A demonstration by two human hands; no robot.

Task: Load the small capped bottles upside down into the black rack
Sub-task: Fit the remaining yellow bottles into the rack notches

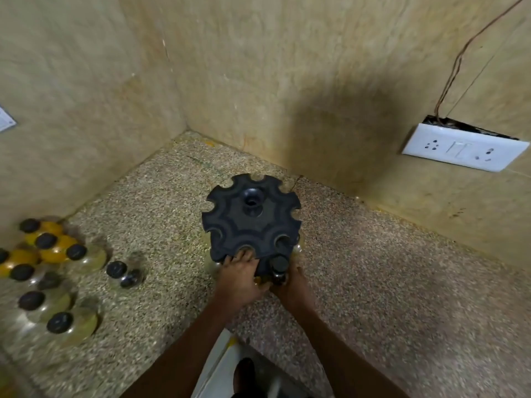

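Black-capped bottles (47, 271) were clustered far left on the counter (161, 202), unloaded. At centre the left hand (240, 275) was spread on the rack (251, 221) rim; the right hand (290, 282) was closed round a bottle (279, 268) at a near slot, best seated squarely with the rack steadied. No writing could be read

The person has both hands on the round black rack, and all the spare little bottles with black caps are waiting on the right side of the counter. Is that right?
Not quite. The head view shows the spare black-capped little bottles waiting on the counter's left side; the right is bare. Both the left hand and right hand are on the round black rack.
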